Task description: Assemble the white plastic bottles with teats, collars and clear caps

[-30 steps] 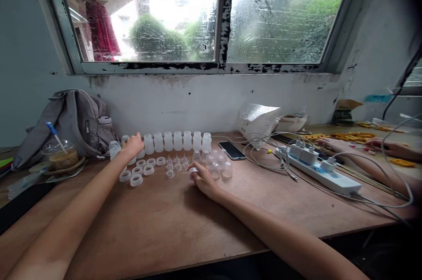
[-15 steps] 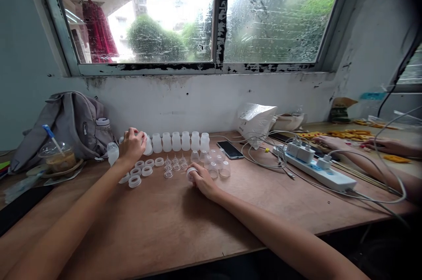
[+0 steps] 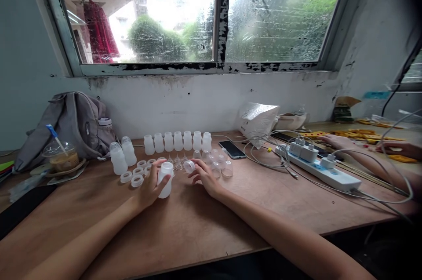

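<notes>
My left hand (image 3: pixel 152 185) is wrapped round a frosted white baby bottle (image 3: pixel 165 187), held upright with its open neck at the top. Close to its right, my right hand (image 3: pixel 205 177) pinches a translucent screw ring (image 3: pixel 189 166), tilted towards the bottle but apart from it. Whether a nipple sits in that ring I cannot make out. Several white rings (image 3: pixel 137 181) lie left of my left hand. Clear nipples (image 3: pixel 178 164) stand behind the two hands, partly hidden. Beside my right hand are several clear domed caps (image 3: pixel 227 169).
Several bottles (image 3: pixel 178 141) stand in a row by the wall, and two capped bottles (image 3: pixel 118 159) are at the left. A phone (image 3: pixel 232 149), cables and a power strip (image 3: pixel 319 170) lie to the right. A drink cup (image 3: pixel 61 156) and backpack (image 3: pixel 70 117) are far left. Another person's hands (image 3: pixel 336 140) show at right.
My left hand has brought a bottle from the back left to the front middle. My right hand has turned the ring up, its fingers more spread.
</notes>
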Demonstrator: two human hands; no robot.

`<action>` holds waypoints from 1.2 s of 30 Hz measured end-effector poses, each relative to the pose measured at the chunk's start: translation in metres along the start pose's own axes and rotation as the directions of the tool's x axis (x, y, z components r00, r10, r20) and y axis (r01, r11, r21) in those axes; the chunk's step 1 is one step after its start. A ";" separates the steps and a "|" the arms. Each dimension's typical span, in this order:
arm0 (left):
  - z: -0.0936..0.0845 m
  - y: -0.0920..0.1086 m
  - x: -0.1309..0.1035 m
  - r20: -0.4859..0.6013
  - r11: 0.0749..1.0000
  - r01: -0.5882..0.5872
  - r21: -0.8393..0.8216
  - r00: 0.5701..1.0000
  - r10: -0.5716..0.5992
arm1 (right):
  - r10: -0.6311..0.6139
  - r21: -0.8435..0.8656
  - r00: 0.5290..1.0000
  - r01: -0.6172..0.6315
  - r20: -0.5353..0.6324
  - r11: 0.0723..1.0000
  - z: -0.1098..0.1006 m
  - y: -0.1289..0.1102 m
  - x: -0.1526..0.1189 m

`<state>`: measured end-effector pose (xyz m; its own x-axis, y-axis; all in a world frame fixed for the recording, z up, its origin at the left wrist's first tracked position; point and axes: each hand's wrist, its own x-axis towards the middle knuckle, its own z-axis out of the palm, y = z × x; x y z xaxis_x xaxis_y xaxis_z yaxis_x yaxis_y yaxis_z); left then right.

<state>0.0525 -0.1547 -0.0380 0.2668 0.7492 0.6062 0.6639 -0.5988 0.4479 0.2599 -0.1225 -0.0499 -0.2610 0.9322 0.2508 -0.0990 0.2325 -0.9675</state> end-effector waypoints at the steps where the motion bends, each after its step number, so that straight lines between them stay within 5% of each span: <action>1: 0.001 0.000 -0.002 0.073 0.999 0.030 -0.033 0.997 -0.027 | -0.020 0.002 1.000 0.020 -0.004 1.000 0.000 -0.001 0.000; 5: 0.006 0.001 -0.005 0.253 1.000 -0.004 -0.030 0.967 0.011 | -0.108 -0.020 0.994 0.108 0.003 0.994 0.002 -0.002 -0.002; 11: 0.011 -0.005 -0.006 0.175 0.983 -0.049 0.174 0.984 0.018 | -0.178 -0.144 0.983 0.181 0.032 0.973 0.003 -0.001 -0.003; 18: 0.003 -0.012 -0.004 0.161 0.902 -0.206 0.379 0.975 0.155 | -0.198 -0.259 0.979 0.202 0.041 0.945 0.000 0.003 0.000; 25: -0.002 -0.011 -0.003 0.146 0.877 -0.256 0.406 0.966 0.214 | -0.189 -0.175 0.982 0.185 -0.004 0.967 -0.003 0.008 0.004; 36: -0.004 -0.014 -0.003 0.201 0.856 -0.339 0.390 0.939 0.280 | -0.065 -0.428 0.995 0.094 0.081 0.899 -0.005 0.003 0.003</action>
<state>0.0399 -0.1501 -0.0438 0.5766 0.5924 0.5627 0.7506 -0.6561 -0.0784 0.2637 -0.1178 -0.0523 -0.3309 0.8896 0.3149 0.2978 0.4151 -0.8597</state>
